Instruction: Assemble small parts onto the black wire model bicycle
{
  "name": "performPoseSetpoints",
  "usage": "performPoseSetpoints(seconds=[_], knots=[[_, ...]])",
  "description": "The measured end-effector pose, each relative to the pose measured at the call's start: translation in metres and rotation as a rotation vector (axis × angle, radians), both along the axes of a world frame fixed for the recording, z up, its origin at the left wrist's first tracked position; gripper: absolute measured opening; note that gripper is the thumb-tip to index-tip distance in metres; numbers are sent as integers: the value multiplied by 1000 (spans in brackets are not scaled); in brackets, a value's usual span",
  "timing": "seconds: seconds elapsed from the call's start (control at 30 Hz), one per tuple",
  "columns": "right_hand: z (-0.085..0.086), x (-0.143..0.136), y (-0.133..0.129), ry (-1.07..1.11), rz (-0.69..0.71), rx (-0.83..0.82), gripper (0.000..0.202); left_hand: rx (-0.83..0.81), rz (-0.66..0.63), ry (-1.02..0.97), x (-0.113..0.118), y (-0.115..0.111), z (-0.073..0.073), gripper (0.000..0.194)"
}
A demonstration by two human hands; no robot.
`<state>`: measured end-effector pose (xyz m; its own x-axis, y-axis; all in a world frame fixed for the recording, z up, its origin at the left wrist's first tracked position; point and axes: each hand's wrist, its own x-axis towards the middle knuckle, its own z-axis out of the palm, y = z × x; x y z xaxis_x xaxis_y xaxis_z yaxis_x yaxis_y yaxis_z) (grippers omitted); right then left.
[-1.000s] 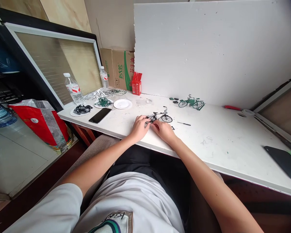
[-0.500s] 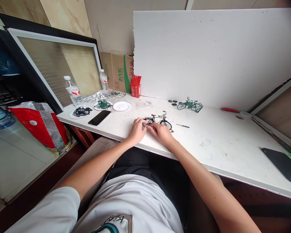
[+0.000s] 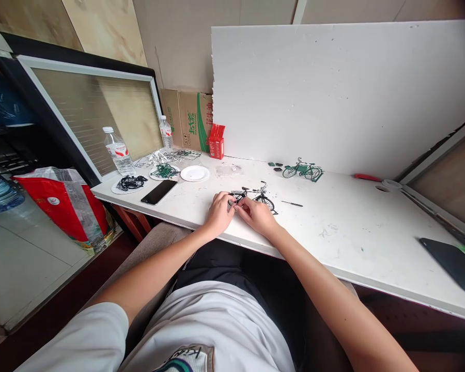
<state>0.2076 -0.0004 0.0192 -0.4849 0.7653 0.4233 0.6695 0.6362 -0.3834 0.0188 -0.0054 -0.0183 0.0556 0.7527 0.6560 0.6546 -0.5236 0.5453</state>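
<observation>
we have the black bike, a spindly model with fine-spoked round wheels, upright on the smooth, scuffed white table in front of us. our left hand pinches its rear wheel between thumb and curled fingers. our right hand has thumb and fingertips bunched at its lower rear, close to the left's; we cannot tell whether they grip anything. just right of it lies a slim dark screwdriver. farther back we see a wiry green bike. to our left are a flat glossy phone and tangled black parts on a round plate.
</observation>
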Motion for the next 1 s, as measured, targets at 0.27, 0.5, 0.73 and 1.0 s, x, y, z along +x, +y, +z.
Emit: performPoseSetpoints(seconds=[0.27, 0.5, 0.73, 1.0], knots=[[-2, 1, 7, 198, 164, -30, 14, -17, 12, -27, 1, 2, 1, 18], [-5, 5, 11, 291, 269, -92, 17, -35, 27, -69, -2, 1, 1, 18], [-10, 8, 17, 299, 256, -36, 13, -17, 38, -85, 0, 1, 2, 14], [-11, 2, 10, 155, 224, 168, 20, -54, 26, -125, -2, 3, 0, 19]])
